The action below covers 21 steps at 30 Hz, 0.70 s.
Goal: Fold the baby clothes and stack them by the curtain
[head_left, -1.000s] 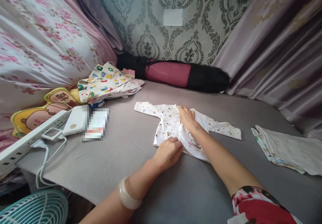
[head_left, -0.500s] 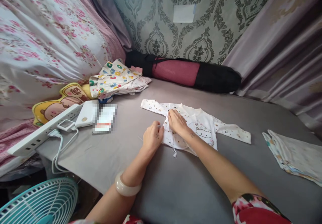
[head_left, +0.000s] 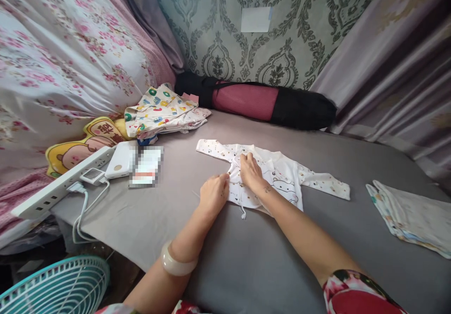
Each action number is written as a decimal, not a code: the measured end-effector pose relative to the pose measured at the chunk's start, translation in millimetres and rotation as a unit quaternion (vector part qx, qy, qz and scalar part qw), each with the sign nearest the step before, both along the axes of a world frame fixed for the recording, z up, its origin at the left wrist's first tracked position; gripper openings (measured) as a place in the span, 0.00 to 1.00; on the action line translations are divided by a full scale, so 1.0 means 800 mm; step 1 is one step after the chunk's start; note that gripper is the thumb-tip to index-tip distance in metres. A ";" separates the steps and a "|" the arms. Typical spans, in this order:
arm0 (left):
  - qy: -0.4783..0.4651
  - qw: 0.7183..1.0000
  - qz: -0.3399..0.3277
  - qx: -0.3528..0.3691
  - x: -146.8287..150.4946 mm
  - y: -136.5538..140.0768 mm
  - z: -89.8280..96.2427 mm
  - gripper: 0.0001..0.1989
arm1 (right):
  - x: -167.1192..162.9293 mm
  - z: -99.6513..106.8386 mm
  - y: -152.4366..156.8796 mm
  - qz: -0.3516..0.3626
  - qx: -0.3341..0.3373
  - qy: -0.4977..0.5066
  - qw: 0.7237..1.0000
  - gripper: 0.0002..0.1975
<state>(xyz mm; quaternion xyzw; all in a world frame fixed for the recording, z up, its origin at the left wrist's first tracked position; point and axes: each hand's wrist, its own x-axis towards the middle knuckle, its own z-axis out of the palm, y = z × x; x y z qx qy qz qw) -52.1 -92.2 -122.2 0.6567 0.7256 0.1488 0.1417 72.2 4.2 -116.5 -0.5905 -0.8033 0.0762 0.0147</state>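
With our left hand [head_left: 214, 195] we are pinching at the near side edge of a small white shirt [head_left: 291, 166], fingers curled in tightly. With our right hand [head_left: 251, 172], just beyond and to the right of the left, we are gripping the shirt's front between bent fingertips; the exact bit of cloth inside each pinch is hidden. The shirt is lying flat under our right hand on a grey sheet [head_left: 334, 248], one sleeve stretching out beyond our left hand, the other to the right of our right hand. A white tie [head_left: 243, 213] is dangling from the hem, just right of our left hand. Well to the right of our right hand, folded cloth [head_left: 416, 217] is lying. Beyond both hands, a black and pink roll [head_left: 246, 100] is resting along the wall. Left of our left hand and farther off, a pile of patterned clothes [head_left: 165, 112] is sitting; nearer, a pixelated card [head_left: 146, 166] is lying beside a white device [head_left: 121, 159] and a power strip [head_left: 38, 203].
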 end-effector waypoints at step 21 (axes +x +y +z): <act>0.080 0.980 -0.169 0.063 0.022 -0.004 -0.023 0.26 | -0.003 -0.031 0.053 0.011 -0.015 0.088 0.996 0.31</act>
